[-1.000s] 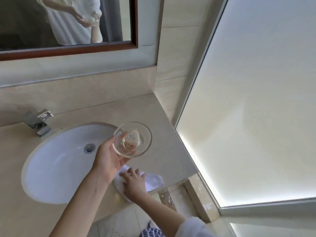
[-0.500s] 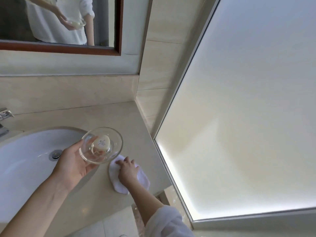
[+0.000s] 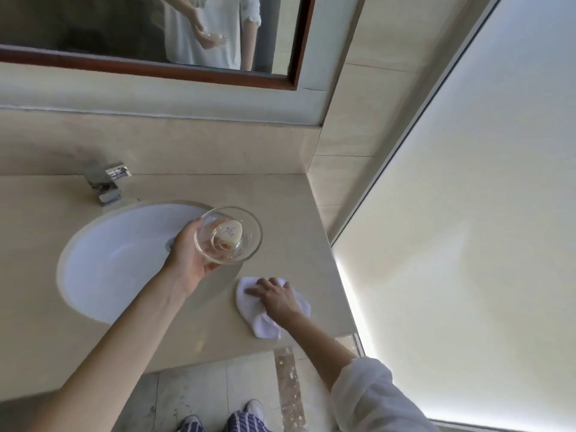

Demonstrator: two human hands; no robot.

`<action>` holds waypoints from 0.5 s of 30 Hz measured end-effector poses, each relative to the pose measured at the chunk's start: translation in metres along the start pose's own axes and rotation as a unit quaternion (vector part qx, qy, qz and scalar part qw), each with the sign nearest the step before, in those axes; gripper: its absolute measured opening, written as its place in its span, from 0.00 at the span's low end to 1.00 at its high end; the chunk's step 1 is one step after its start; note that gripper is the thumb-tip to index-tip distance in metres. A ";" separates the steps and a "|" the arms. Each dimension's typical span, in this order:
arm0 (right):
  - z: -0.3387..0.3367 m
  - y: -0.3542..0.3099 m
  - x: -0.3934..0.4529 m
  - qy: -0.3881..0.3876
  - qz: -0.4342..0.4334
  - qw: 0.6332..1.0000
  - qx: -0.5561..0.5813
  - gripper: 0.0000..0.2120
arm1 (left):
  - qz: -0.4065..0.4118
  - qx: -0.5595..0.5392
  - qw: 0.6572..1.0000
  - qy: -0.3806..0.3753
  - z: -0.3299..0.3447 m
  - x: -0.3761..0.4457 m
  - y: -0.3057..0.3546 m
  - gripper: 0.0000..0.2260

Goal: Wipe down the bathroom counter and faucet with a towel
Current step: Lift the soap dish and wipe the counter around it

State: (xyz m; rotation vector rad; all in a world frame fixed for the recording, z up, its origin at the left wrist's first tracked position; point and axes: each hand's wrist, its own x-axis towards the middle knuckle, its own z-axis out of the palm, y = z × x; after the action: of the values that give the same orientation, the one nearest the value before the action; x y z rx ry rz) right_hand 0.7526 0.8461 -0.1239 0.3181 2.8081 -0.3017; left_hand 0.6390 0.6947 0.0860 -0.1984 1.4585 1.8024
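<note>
Broadly, everything is placed against the sink [image 3: 118,260], a white oval basin set into the beige counter [image 3: 280,207]. Counter surface is seen on all sides of the sink; no wet streaks can be made out, so how much has been wiped cannot be told. The mirror [image 3: 140,29] is mounted above and behind the sink. The faucet [image 3: 106,185] stands at the sink's rear rim, untouched by any cloth; it is judged to be left to do. The towel [image 3: 271,310], white and bunched, lies flat on the counter to the right of the sink near the front edge, pressed under the right hand [image 3: 277,299], fingers spread straight. A glass soap dish [image 3: 229,235] is held up over the sink's right rim, gripped by the left hand [image 3: 190,260]; soap [image 3: 229,233] sits inside. The dish's spot is judged cleared for wiping.
</note>
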 end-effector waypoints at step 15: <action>-0.040 0.034 0.075 0.003 0.213 0.968 0.134 0.22 | 0.069 -0.097 0.978 0.170 -0.091 -0.039 -0.002 0.14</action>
State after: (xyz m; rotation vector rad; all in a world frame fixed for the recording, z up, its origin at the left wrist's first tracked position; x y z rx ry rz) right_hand 0.6806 0.9020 -0.1160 0.9657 2.6119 -0.5747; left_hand 0.6358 0.5961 0.0771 -0.5384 1.5558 2.1034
